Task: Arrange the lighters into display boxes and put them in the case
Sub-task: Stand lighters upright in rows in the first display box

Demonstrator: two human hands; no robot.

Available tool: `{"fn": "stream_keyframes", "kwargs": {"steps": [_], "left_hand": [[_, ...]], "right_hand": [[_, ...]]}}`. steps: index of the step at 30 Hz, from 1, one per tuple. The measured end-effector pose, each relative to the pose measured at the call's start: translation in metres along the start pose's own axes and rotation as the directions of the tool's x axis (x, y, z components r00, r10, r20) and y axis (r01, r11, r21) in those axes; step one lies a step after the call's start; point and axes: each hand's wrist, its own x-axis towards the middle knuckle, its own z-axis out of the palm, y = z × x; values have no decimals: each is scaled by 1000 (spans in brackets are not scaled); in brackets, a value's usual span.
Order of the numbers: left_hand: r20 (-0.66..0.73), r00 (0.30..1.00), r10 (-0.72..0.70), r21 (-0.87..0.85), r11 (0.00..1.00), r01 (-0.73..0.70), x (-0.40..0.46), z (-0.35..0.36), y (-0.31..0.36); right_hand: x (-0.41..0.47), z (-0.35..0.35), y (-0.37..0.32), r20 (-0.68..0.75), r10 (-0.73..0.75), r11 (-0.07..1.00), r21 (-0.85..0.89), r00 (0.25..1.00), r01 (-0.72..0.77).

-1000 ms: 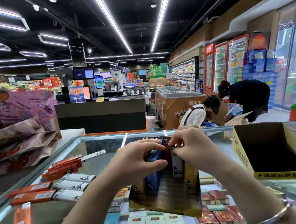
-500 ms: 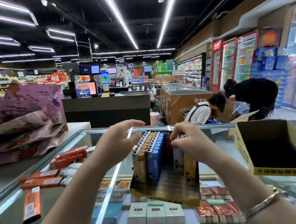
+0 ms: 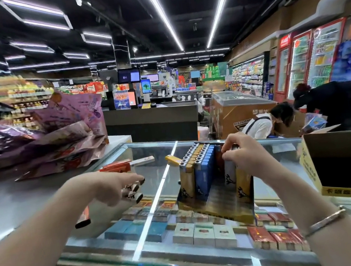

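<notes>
Lighters point(image 3: 199, 165), yellow and blue, stand upright in rows; right hand point(image 3: 243, 155) pinches one; left hand point(image 3: 119, 185) spread, empty.

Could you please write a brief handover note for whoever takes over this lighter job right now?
Left hand: open, reaching toward loose lighters on the glass counter.
Right hand: fingers pinched on the lighters at the right of the display box.
Done: yellow and blue rows stand in the box.
Left: fill the middle gap, add the loose orange lighters, fill the empty box, then put the boxes in the case.
</notes>
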Motion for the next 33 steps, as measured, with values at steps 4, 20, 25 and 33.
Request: {"fn": "stream_keyframes", "kwargs": {"steps": [4, 20, 25, 33], "left_hand": [[-38, 997, -62, 164, 984, 67, 12, 1, 0], [-488, 863, 128, 68, 992, -108, 28, 9, 2], [-454, 876, 163, -71, 973, -218, 25, -5, 15], [-793, 571, 213, -441, 445, -779, -11, -40, 84]], "right_hand": [[0, 0, 1, 8, -2, 1000, 16, 1000, 2], [3, 0, 2, 26, -14, 1000, 26, 1000, 13], [0, -5, -1, 29, 21, 998, 60, 999, -22], [-6, -13, -8, -126, -22, 977, 209, 992, 48]]}}
